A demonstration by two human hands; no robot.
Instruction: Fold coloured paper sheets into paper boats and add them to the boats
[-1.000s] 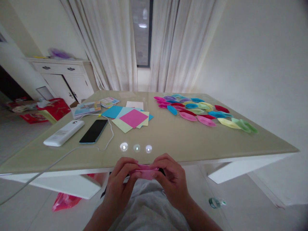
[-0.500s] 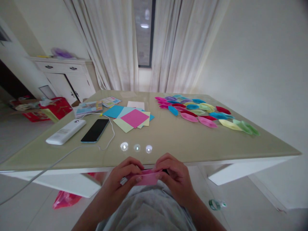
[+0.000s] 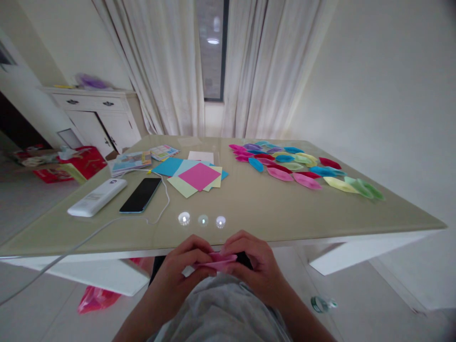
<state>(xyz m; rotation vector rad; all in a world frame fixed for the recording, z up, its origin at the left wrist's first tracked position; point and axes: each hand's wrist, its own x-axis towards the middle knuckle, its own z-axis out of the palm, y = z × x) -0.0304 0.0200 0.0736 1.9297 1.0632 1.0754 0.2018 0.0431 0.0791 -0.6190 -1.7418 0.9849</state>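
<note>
A folded piece of pink paper [image 3: 220,261] is held between my two hands, in front of the table's near edge. My left hand [image 3: 181,266] pinches its left end, thumb below and fingers above. At the other end, my right hand [image 3: 251,256] grips it with thumb and fingertips, which partly cover the paper. Square colored paper sheets [image 3: 200,176] lie fanned out on the table, a magenta one on top. Several folded paper boats [image 3: 280,173] in many colors are spread at the table's right.
On the table's left lie a white power bank [image 3: 97,197], a black-screened phone [image 3: 140,195], a white cable [image 3: 167,192] and booklets [image 3: 131,160]. A plastic bottle [image 3: 322,304] and a red plastic bag [image 3: 98,299] are on the floor. Beyond stands a white cabinet [image 3: 96,109].
The pink paper has tilted and its top has opened, so less of its front face shows. My right hand has shifted slightly left, nearer my left hand.
</note>
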